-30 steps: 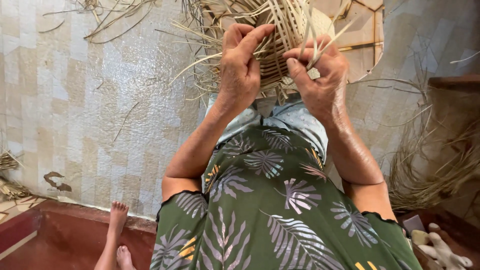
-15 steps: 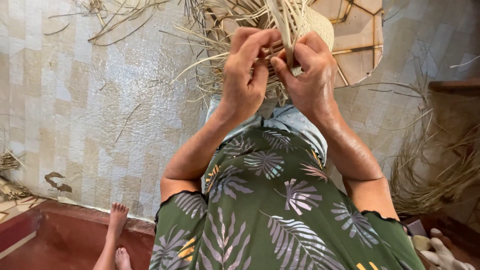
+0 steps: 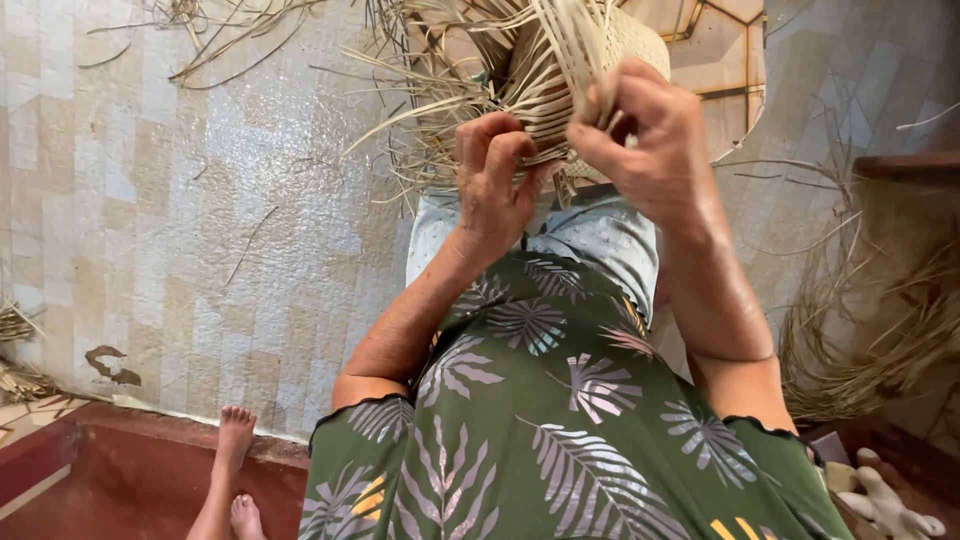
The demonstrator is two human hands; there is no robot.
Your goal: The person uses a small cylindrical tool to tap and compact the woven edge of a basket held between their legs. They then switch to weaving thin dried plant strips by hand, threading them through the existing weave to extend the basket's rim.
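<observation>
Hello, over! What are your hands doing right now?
Left hand pinching straw strips. Right hand gripping a strip on the woven straw piece. Loose straw on floor at right, clear of hands.

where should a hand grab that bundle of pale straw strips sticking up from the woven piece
Best low on the bundle of strips, just above the woven piece, pinched across its flat faces from the right. The strips lie side by side as a flat band there, while their far ends splay loose. The right hand already pinches that spot; the left hand steadies the weave beside it.
</observation>
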